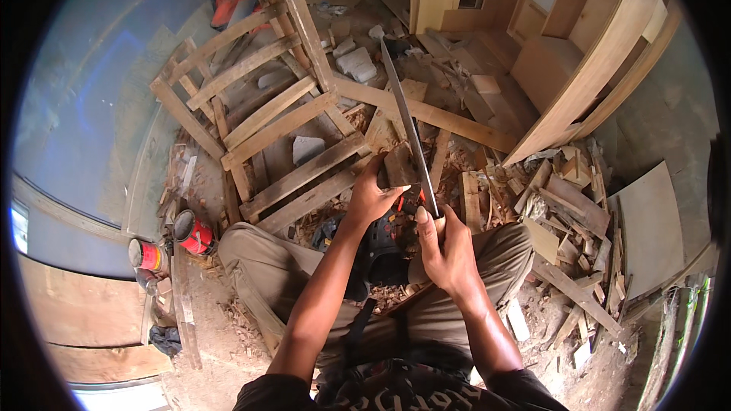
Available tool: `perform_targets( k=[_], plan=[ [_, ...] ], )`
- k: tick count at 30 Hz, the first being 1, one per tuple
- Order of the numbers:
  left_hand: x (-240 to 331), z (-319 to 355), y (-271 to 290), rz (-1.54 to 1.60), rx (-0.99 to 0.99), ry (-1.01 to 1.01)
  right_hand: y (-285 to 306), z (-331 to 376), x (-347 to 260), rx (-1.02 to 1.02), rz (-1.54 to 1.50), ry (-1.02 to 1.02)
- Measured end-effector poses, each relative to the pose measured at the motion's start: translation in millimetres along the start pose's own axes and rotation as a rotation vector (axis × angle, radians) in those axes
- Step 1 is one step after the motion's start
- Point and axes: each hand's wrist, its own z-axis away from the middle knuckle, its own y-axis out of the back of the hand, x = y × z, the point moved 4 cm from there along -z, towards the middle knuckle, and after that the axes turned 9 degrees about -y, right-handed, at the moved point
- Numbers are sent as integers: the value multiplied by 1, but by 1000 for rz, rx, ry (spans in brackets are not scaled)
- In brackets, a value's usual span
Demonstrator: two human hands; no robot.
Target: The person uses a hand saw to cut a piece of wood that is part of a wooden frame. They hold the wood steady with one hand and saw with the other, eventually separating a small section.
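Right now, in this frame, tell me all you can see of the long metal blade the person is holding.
The long blade is a narrow, flat strip of grey, dull metal, much like a saw or large knife. It runs from the right hand, which closes round its lower end, up and away over the scrap-strewn floor, tilted slightly left. Its far tip ends in a pale blunt end near the wood offcuts. It lies along the small wood block that the left hand holds. Teeth cannot be made out.

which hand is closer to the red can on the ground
Left. The left hand, holding a wood block, is nearer the red can; the right hand grips the blade farther right.
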Motion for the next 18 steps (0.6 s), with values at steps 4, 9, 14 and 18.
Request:
perform_targets(
  k=[4, 9, 14, 18],
  plan=[
    [52, -16, 5, -9, 42, 8, 14, 8, -7, -15, -58, 7],
    [72, -12, 4, -54, 60, -90, 20, 27, -8, -34, -163, 7],
    [34, 6, -4, -1, 78, -19, 6, 6, 15, -44, 46, 3],
    [45, -18, 1, -62, 36, -41, 17, 3, -5, -5, 22, 23]
  ],
)
